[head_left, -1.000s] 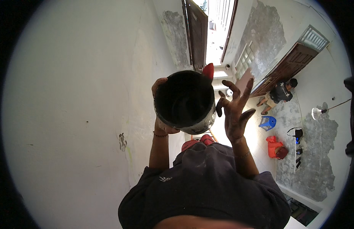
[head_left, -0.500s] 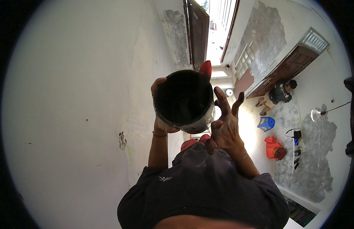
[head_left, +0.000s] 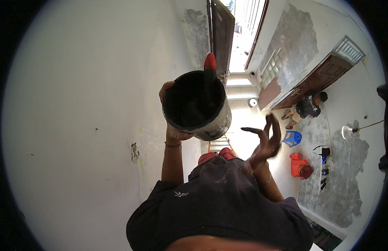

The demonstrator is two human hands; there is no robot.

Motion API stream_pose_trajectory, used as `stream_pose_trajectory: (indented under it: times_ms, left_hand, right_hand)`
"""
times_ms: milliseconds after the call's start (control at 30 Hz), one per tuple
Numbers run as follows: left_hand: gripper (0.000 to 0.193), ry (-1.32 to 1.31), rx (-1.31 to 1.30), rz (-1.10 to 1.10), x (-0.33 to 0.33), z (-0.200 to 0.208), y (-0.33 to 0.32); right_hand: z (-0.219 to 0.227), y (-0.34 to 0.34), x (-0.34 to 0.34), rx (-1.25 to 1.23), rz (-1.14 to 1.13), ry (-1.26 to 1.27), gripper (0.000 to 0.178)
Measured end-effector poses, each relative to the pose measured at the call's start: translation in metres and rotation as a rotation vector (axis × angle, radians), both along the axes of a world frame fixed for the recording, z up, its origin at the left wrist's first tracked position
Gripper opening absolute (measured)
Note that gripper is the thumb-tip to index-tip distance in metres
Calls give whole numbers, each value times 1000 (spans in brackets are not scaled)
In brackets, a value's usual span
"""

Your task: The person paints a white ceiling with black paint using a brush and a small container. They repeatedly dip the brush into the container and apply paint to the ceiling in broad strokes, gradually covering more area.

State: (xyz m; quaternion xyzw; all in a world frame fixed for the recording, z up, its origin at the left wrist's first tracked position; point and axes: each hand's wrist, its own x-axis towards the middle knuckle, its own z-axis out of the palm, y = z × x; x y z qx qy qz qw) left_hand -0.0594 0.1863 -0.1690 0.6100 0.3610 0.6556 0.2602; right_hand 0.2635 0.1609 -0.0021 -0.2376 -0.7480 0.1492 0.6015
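My left hand (head_left: pixel 177 133) is wrapped round the left side of a dark cylindrical bucket (head_left: pixel 216 127), its outer wall smeared grey-white. The bucket is tilted so its round mouth faces me; the inside is too dark to make out. A tool with a red handle (head_left: pixel 210 62) stands in it and leans on the far rim; its working end is hidden. To the right of the bucket, and apart from it, my right hand (head_left: pixel 267 142) is raised with dark-stained fingers spread, holding nothing. It is somewhat blurred.
A pale wall (head_left: pixel 97 104) fills the left. Below me are ladder rungs (head_left: pixel 218 145). On the floor to the right are a blue stool (head_left: pixel 292 137), a person in red (head_left: pixel 299 166) and a person in dark clothes (head_left: pixel 308 106). A bulb (head_left: pixel 348 131) hangs at the right.
My right hand has drawn away from the bucket, to the right and toward me. The bucket has shifted slightly left, and the red handle has swung left along the rim.
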Motion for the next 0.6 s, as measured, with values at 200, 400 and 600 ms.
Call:
stream_pose_trajectory:
  times_ms: [200,400,600]
  left_hand:
    - [106,6,21,-12,9,13,0]
    - [110,-248,89,-193,57,129,-1]
    - [178,-73,43,-100,81,189,-3]
  right_hand:
    - [-1,23,-26,-508,293,-204,170]
    - [-14,21,-42,-509,267,3,170]
    - [-31,20,-39,-384,199,59,169]
